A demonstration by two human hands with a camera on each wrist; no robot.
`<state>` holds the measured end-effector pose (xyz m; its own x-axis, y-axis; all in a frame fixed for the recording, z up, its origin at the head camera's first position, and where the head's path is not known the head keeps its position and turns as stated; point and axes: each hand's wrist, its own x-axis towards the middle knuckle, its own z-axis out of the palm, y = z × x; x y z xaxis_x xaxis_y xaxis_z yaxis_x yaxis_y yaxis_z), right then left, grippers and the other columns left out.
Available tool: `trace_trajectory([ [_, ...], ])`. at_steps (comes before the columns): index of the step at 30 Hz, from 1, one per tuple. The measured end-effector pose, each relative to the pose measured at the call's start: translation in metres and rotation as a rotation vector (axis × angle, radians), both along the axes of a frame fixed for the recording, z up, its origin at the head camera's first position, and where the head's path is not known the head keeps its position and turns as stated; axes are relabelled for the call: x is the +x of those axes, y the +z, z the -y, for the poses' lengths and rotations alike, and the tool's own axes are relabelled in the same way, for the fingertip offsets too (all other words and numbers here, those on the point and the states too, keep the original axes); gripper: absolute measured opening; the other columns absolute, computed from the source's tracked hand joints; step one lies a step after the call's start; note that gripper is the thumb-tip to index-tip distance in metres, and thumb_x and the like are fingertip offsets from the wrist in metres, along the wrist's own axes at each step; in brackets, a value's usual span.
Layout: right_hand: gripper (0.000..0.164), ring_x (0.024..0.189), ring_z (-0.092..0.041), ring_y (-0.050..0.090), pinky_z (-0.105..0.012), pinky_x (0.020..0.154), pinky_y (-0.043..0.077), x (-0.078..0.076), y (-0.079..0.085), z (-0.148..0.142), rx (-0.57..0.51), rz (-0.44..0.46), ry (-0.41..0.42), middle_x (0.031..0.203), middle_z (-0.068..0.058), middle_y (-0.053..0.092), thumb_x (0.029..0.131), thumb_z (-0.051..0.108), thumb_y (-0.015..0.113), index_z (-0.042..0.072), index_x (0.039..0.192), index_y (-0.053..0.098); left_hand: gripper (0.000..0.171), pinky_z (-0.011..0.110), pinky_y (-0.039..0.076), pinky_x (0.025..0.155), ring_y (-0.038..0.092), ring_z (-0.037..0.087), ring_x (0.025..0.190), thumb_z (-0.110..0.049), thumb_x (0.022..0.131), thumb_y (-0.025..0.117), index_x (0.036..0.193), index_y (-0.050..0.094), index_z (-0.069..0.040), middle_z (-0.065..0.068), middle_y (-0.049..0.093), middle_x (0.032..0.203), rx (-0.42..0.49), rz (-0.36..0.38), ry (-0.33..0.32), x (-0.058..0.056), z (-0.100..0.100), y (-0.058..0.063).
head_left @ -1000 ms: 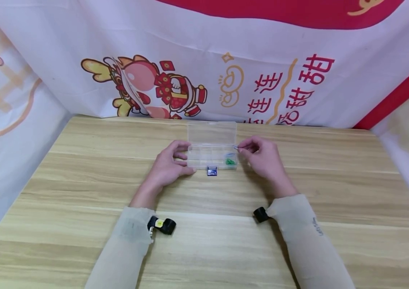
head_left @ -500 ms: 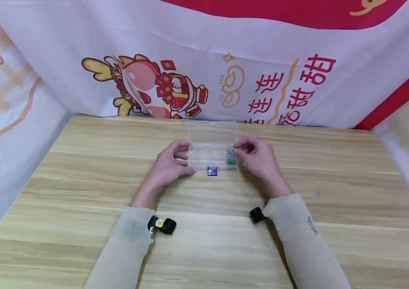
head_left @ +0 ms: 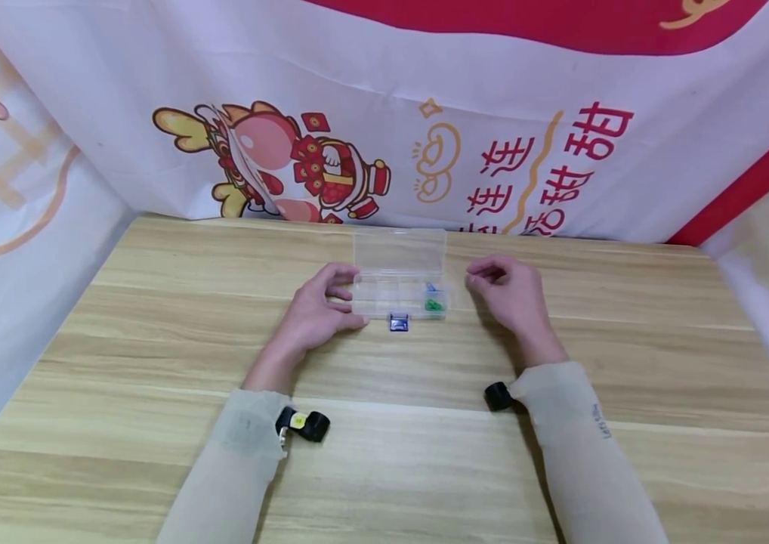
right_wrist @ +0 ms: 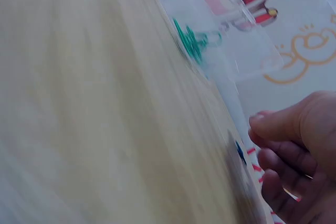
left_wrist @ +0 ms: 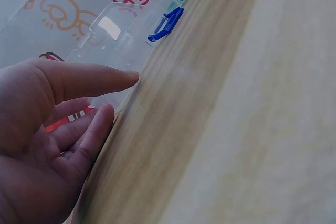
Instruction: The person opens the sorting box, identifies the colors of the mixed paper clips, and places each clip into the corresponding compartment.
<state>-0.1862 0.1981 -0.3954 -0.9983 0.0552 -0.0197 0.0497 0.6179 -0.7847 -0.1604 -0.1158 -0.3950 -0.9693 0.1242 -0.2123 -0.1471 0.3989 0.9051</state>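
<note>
A clear plastic compartment box [head_left: 378, 296] stands at the table's far middle, its lid [head_left: 399, 251] raised behind it. My left hand [head_left: 316, 306] grips its left end, thumb at the front edge and fingers at the side and back. Green paper clips [right_wrist: 193, 43] fill the front right compartment. Small blue pieces [head_left: 432, 287], too small to make out, lie in the compartment behind. To the right of the box hovers my right hand [head_left: 510, 295], fingers loosely curled, with nothing visible between them. A small blue object [right_wrist: 240, 153] lies near its fingertips in the right wrist view.
A blue latch [head_left: 399, 323] sticks out at the box's front. Behind the table [head_left: 384, 461] hangs a printed cloth [head_left: 344, 60], close to the far edge. Other compartments of the box look bare.
My right hand moved left to the box's back right compartment, then drew back right, away from it. More blue shows in that compartment now. My left hand has stayed on the box.
</note>
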Motion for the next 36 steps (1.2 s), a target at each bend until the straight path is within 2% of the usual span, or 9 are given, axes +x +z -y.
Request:
trace_trajectory([
  [5, 0.023, 0.113, -0.031, 0.064, -0.048, 0.102, 0.056, -0.002, -0.002, -0.013, 0.042, -0.039, -0.029, 0.122, -0.013, 0.071, 0.101, 0.008, 0.071, 0.01, 0.123, 0.078, 0.078, 0.045, 0.058, 0.106, 0.065, 0.03, 0.121, 0.001, 0.083, 0.088, 0.15, 0.057, -0.022, 0.004, 0.06, 0.152, 0.0, 0.0, -0.002, 0.001, 0.0, 0.0],
  [12, 0.021, 0.116, -0.036, 0.062, -0.052, 0.104, 0.052, -0.004, -0.008, -0.019, 0.107, -0.106, 0.057, 0.126, -0.02, 0.069, 0.102, 0.006, 0.07, 0.004, 0.122, 0.077, 0.079, 0.045, 0.059, 0.106, 0.066, 0.031, 0.121, 0.002, 0.082, 0.089, 0.15, 0.056, -0.021, 0.005, 0.06, 0.152, 0.015, 0.002, -0.003, 0.001, 0.0, 0.0],
  [15, 0.02, 0.116, -0.037, 0.061, -0.053, 0.105, 0.051, -0.005, -0.009, -0.019, 0.118, -0.108, 0.066, 0.126, -0.02, 0.067, 0.102, 0.005, 0.069, 0.002, 0.12, 0.077, 0.079, 0.045, 0.059, 0.106, 0.066, 0.03, 0.121, 0.001, 0.082, 0.089, 0.15, 0.057, -0.021, 0.004, 0.06, 0.152, 0.012, 0.002, -0.001, 0.001, 0.0, 0.0],
  [19, 0.017, 0.116, -0.037, 0.06, -0.052, 0.104, 0.051, -0.005, -0.011, -0.019, 0.117, -0.088, 0.052, 0.127, -0.02, 0.066, 0.102, 0.006, 0.07, 0.002, 0.117, 0.076, 0.078, 0.045, 0.059, 0.106, 0.065, 0.03, 0.121, 0.002, 0.082, 0.089, 0.15, 0.057, -0.02, 0.005, 0.06, 0.152, 0.015, 0.001, -0.003, 0.001, 0.0, -0.001],
  [24, 0.013, 0.11, -0.034, 0.058, -0.046, 0.097, 0.049, -0.005, -0.01, -0.02, 0.126, -0.055, 0.038, 0.124, -0.019, 0.063, 0.102, 0.008, 0.07, 0.003, 0.113, 0.076, 0.078, 0.045, 0.058, 0.107, 0.065, 0.03, 0.122, 0.002, 0.082, 0.089, 0.15, 0.057, -0.019, 0.006, 0.06, 0.151, 0.02, -0.003, -0.004, 0.001, 0.0, -0.002],
  [36, 0.012, 0.104, -0.031, 0.054, -0.039, 0.087, 0.046, -0.003, -0.002, -0.02, 0.135, 0.099, 0.042, 0.117, -0.015, 0.06, 0.105, 0.015, 0.069, 0.006, 0.113, 0.072, 0.079, 0.044, 0.059, 0.106, 0.065, 0.03, 0.121, 0.002, 0.082, 0.088, 0.15, 0.057, -0.02, 0.005, 0.061, 0.151, 0.012, -0.008, -0.003, 0.0, 0.0, -0.001],
])
